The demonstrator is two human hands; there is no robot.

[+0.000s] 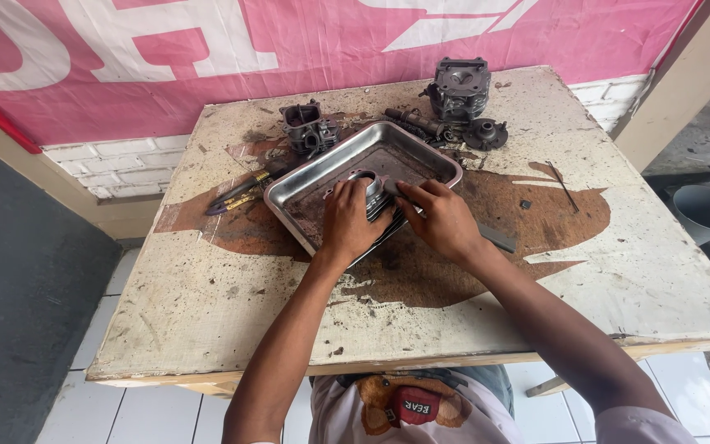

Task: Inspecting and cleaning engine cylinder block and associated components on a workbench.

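My stained table (pixel 536 271) carries a steel tray (pixel 306 193) at its middle, with a cylinder block (pixel 459 86) beyond the tray's far right corner, a smaller engine casting (pixel 310 127) at its far left corner and pliers (pixel 236 197) just left of it. Inside the tray sits a ribbed metal piston (pixel 371 196), and my left hand (pixel 347 222) and right hand (pixel 445 220) both close their grip on it from either side. The tray looks oily, so I judge the piston could slip out and knock the tray's wall.
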